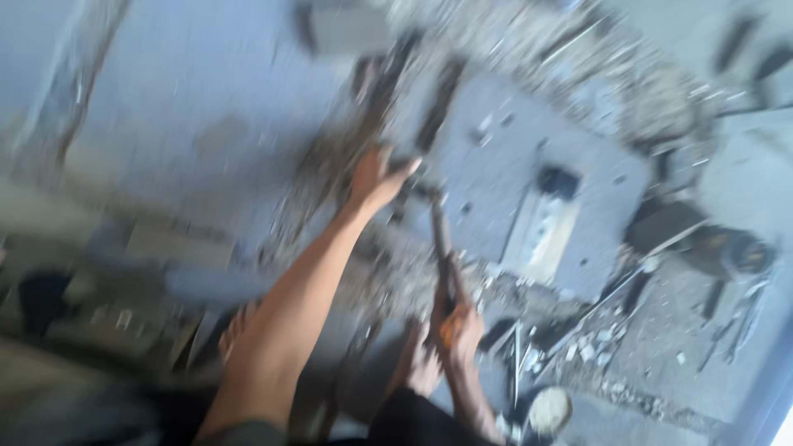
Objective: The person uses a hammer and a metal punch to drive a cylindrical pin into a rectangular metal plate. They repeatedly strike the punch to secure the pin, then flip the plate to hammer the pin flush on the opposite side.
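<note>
Left hand (376, 177) fingers curled on a dark blurred part at the grey metal plate's (512, 165) edge, right hand (457, 326) fisted around an orange-handled long metal tool (442, 248), its tip just beside the left fingertips.

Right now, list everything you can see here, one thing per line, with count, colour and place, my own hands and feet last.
Metal plate: one, grey, centre right, with holes.
Long tool: one, dark, orange at the grip, from plate edge toward the viewer.
Rubble and scraps: many, grey, around the plate.
Round dark part: one, far right.
Pale round object: one, bottom centre.
Left hand: on something dark at the plate edge, blurred.
Right hand: gripping the tool.
Bare feet: two, bottom centre.
</note>
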